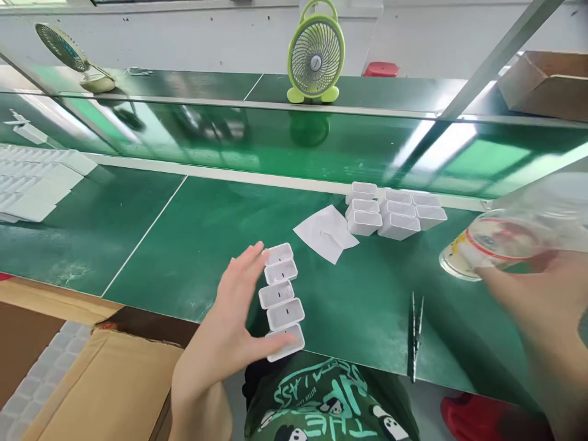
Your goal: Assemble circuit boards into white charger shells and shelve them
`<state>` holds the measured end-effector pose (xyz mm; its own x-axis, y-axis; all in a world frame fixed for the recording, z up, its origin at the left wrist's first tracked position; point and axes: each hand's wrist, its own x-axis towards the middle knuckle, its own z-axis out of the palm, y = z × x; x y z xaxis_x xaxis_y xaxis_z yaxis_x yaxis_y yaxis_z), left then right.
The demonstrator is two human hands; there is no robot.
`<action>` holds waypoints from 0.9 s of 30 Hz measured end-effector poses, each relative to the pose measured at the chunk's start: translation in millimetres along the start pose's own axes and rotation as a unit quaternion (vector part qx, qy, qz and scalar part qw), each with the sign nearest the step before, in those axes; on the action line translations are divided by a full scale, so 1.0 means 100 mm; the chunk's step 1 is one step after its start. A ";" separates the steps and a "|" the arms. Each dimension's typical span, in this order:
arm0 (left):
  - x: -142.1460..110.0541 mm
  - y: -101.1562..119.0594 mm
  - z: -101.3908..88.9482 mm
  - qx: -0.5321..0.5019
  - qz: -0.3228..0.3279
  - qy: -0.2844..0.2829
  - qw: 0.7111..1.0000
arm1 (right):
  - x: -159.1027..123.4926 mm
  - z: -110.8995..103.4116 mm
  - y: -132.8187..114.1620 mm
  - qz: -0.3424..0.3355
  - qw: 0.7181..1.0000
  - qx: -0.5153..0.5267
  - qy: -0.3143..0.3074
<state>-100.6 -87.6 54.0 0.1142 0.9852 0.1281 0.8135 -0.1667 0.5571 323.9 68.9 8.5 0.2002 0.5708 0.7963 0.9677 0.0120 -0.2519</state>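
Note:
My left hand (229, 324) is open, fingers stretched flat along the left side of a row of several small white plastic cases (281, 299) on the green bench; the thumb touches the nearest case. My right hand (537, 300) is raised at the right, close to the camera and blurred, wrapped round a clear plastic bottle (496, 242) with a red band. A second group of white cases (395, 211) stands farther back, beside a white paper sheet (326, 231).
Metal tweezers (416, 331) lie near the bench's front edge. A green fan (316, 55) and a cardboard box (546, 82) sit on the far shelf. White trays (32, 180) lie at left. An open carton (110, 380) is below the bench.

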 end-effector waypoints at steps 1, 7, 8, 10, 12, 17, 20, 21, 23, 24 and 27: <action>-0.03 -0.06 0.01 -0.038 -0.022 0.066 0.997 | 0.03 -0.07 -0.13 -0.039 0.997 0.012 -0.064; -0.16 -0.32 0.19 -0.170 -0.084 0.303 0.934 | 0.05 -0.33 -0.84 -0.259 0.925 -0.037 -0.277; -0.18 -0.33 0.21 -0.174 -0.085 0.309 0.931 | 0.05 -0.32 -0.91 -0.287 0.917 -0.059 -0.270; -0.21 -0.35 0.21 -0.180 -0.089 0.312 0.929 | 0.05 -0.29 -1.00 -0.336 0.901 -0.097 -0.256; -0.25 -0.36 0.20 -0.188 -0.091 0.316 0.925 | 0.07 -0.27 -1.07 -0.380 0.884 -0.117 -0.246; -0.35 -0.45 0.18 -0.188 -0.103 0.328 0.920 | 0.18 -0.25 -1.25 -0.424 0.857 -0.134 -0.260; -0.39 -0.49 0.18 -0.184 -0.108 0.334 0.918 | 0.23 -0.24 -1.34 -0.436 0.843 -0.147 -0.279; -0.40 -0.50 0.18 -0.186 -0.108 0.336 0.917 | 0.24 -0.23 -1.36 -0.439 0.841 -0.150 -0.280; -0.43 -0.51 0.18 -0.194 -0.107 0.339 0.914 | 0.26 -0.21 -1.39 -0.445 0.836 -0.157 -0.281; -0.44 -0.51 0.17 -0.198 -0.106 0.339 0.913 | 0.26 -0.20 -1.40 -0.446 0.835 -0.161 -0.280; -0.46 -0.52 0.17 -0.206 -0.103 0.340 0.912 | 0.28 -0.19 -1.42 -0.441 0.830 -0.181 -0.289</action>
<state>-138.5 -123.6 5.3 -0.5103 0.7676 0.3878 0.4790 -0.1208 0.8695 194.5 68.0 77.0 -0.6169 0.7706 0.1599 0.7021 0.4470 0.5542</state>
